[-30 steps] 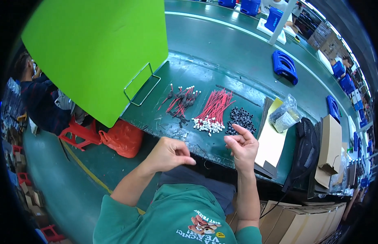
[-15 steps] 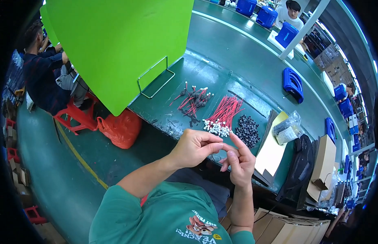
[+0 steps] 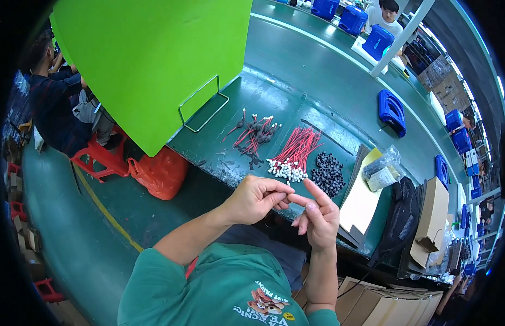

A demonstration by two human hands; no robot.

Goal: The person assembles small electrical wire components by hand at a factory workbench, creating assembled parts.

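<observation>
My left hand [image 3: 256,200] is closed in a pinch above the table's front edge, its thumb and fingertips pressed together. Whatever lies in the pinch is too small or hidden to make out. At those fingertips a stretched finger of my right hand [image 3: 321,217] meets it. The right hand's fingers are spread, one pointing upward, and nothing shows in them. Just beyond the hands lies a bundle of red wires [image 3: 300,149] with white connectors [image 3: 287,170] at the near end. To its right is a heap of small black ring-like parts [image 3: 327,175].
Left of the bundle lie red wires with dark sleeves [image 3: 257,133]. A green panel [image 3: 154,65] with a wire stand [image 3: 203,103] rises at the left. On the right are a clear plastic bag [image 3: 382,169], yellow paper [image 3: 361,201], black mesh [image 3: 399,217] and cardboard [image 3: 431,217]. Co-workers sit farther off.
The view has shifted slightly. My left fingertips have drawn back a little along the right hand's stretched finger; both hands stay together above the table edge.
</observation>
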